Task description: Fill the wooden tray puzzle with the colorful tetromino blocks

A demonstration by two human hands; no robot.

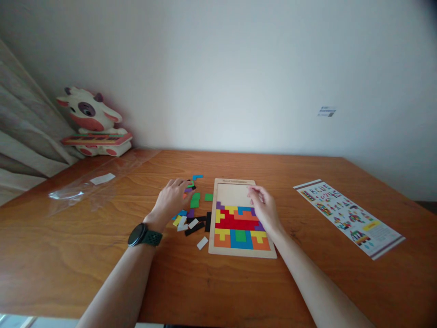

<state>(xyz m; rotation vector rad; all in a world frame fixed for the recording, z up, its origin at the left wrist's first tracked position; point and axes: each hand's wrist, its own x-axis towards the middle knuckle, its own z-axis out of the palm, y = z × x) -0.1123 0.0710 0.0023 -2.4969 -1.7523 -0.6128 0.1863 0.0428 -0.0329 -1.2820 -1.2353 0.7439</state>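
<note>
A wooden puzzle board (232, 189) lies on the brown table, its lower half filled with coloured block pieces (239, 228) and its upper part bare. Loose pieces (195, 214) in green, black, white, blue and purple lie scattered just left of the board. My left hand (172, 198), with a dark watch on the wrist, rests over the far end of this pile with fingers curled onto the pieces. My right hand (264, 207) is at the board's right edge, fingers pinched together over the filled rows; what they pinch is hidden.
A printed instruction sheet (348, 216) lies to the right. A clear plastic bag (88, 184) with a white card sits at the left. A cow-shaped toy (92, 123) stands in the back left corner by the wall. A curtain hangs at far left.
</note>
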